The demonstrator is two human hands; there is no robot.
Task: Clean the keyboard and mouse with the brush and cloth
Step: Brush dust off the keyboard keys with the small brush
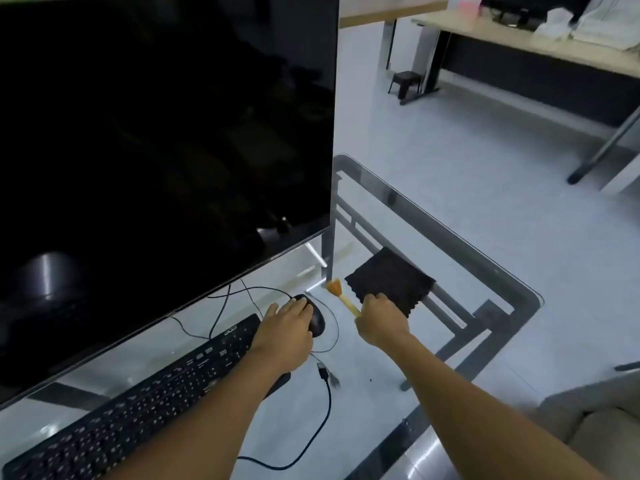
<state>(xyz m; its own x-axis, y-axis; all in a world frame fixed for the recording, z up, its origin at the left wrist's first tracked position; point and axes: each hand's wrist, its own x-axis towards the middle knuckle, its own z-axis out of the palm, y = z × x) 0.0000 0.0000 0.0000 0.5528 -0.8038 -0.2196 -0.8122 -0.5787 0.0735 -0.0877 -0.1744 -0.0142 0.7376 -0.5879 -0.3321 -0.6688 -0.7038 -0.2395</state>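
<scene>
A black wired mouse [317, 322] sits on the glass table beside the right end of a black keyboard [138, 400]. My left hand [285, 329] lies over the mouse and grips it. My right hand [381, 320] holds the pale handle of a small brush [343, 294], whose orange bristles point up-left, just right of the mouse. A folded black cloth [391, 280] lies flat on the table behind my right hand, partly hidden by it.
A large dark monitor [156, 150] stands behind the keyboard on the glass table [502, 271]. Loose black cables [323, 386] with a USB plug trail across the glass. Desks and a small stool [405, 83] stand on the floor beyond.
</scene>
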